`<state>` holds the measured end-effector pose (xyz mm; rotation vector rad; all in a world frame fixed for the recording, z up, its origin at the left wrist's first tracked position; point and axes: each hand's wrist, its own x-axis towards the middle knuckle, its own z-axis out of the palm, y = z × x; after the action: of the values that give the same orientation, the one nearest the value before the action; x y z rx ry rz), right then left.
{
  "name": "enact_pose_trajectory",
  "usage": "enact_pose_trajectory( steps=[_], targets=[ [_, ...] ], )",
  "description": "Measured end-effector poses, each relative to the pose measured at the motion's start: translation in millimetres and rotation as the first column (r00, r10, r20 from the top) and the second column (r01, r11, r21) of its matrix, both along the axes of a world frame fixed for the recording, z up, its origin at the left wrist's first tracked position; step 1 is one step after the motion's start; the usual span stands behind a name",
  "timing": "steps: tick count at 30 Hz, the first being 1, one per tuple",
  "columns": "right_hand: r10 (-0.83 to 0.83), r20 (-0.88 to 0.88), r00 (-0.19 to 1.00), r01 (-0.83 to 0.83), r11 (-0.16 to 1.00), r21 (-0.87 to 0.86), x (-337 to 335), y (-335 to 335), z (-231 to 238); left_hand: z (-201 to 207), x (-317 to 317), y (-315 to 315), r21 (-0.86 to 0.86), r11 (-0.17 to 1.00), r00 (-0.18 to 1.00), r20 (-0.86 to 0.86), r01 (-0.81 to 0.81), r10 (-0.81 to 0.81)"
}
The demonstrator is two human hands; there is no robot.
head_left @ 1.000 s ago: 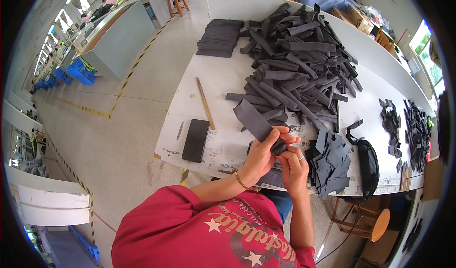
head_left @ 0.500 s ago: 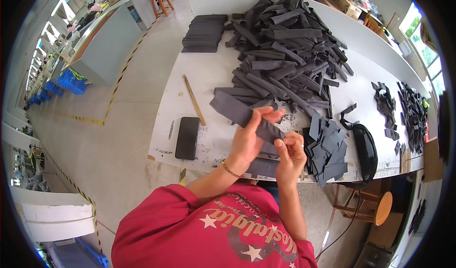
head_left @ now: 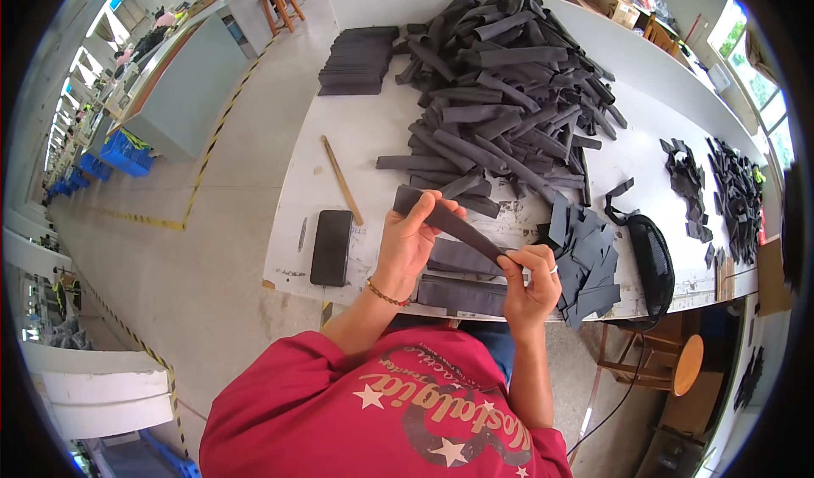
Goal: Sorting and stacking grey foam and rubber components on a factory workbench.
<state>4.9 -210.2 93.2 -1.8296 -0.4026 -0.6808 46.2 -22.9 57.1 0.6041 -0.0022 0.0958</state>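
A dark grey fabric strip (head_left: pixel 465 231) is stretched slantwise between my two hands above the near part of the table. My left hand (head_left: pixel 409 242) pinches its upper left end between thumb and fingers. The lower right end is gripped by my right hand (head_left: pixel 532 285), thumb against fingers. Beneath them, more dark strips (head_left: pixel 462 295) lie flat along the table's near edge. A heap of flat dark rectangular pieces (head_left: pixel 587 258) lies just right of my right hand. Beyond my hands rises a large pile of curled dark fabric pieces (head_left: pixel 500 113).
A neat dark stack (head_left: pixel 360 58) sits at the far left of the white table (head_left: pixel 292 181). Left of my hands are a wooden stick (head_left: pixel 342 181) and a black phone-like slab (head_left: pixel 331 247). Rightward lie a black mesh object (head_left: pixel 651 266) and dark scraps (head_left: pixel 736 202). A stool (head_left: pixel 687 365) stands right.
My hands have moved apart and the strip, bunched before, is now pulled out straight between them. My left hand has shifted left and its fingers have closed on the strip's end.
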Motion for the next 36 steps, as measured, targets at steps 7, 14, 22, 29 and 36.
enact_pose_trajectory(
  steps=[7,14,22,29,36],
  targets=[
    [0.245,-0.522,0.817,-0.020,0.917,0.398,-4,-17,-9,2,-19,3,0.103,0.994,0.985,-0.174,0.031,-0.013],
    [0.152,-0.770,0.620,0.052,0.971,0.233,-37,-54,-61,-43,-78,10,0.916,0.384,0.984,0.054,-0.116,0.168],
    [-0.190,-0.737,0.648,0.155,0.981,-0.117,-46,-48,-100,-65,-88,7,0.947,-0.050,0.939,0.320,-0.316,0.124],
    [-0.459,-0.356,0.814,0.360,0.879,-0.312,-32,-78,-90,-57,-10,34,0.933,0.157,0.932,0.287,-0.325,0.222],
    [-0.640,-0.277,0.717,0.526,0.757,-0.387,34,-141,-84,-49,68,14,0.871,-0.259,0.888,0.452,-0.418,0.087]
  ],
)
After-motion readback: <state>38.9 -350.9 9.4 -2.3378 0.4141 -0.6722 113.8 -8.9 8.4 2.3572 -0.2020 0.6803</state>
